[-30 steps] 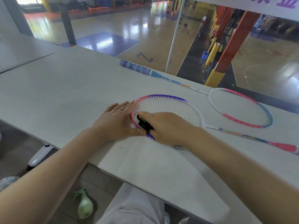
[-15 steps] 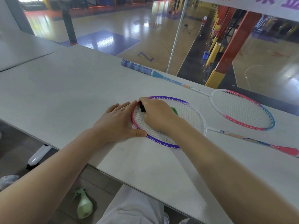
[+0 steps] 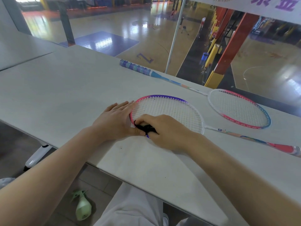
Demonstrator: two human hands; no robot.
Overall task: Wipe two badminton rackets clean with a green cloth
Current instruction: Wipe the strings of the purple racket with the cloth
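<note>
The table [image 3: 68,88] filled most of the view, pale and flat. On it lay two rackets. The far racket [image 3: 239,108] sat at about two o'clock from the hands, its handle running off toward eleven, untouched. The near racket [image 3: 171,110] lay flat just in front of the person, head to the left, shaft and handle trailing toward four o'clock.

The left hand [image 3: 114,121] lay flat with straight fingers, pressing the frame's rim at its nine o'clock side to pin it. The right hand [image 3: 164,131] was curled round the cloth [image 3: 145,127], which showed only as a dark wad under the fingers, at the frame's seven o'clock edge.

I judged the racket light and prone to skid on the smooth top, its strings springy and its thin frame easy to flex. Holding it at the rim or handle seemed wisest. The soft cloth would bunch, so it wanted a firm pinch.
</note>
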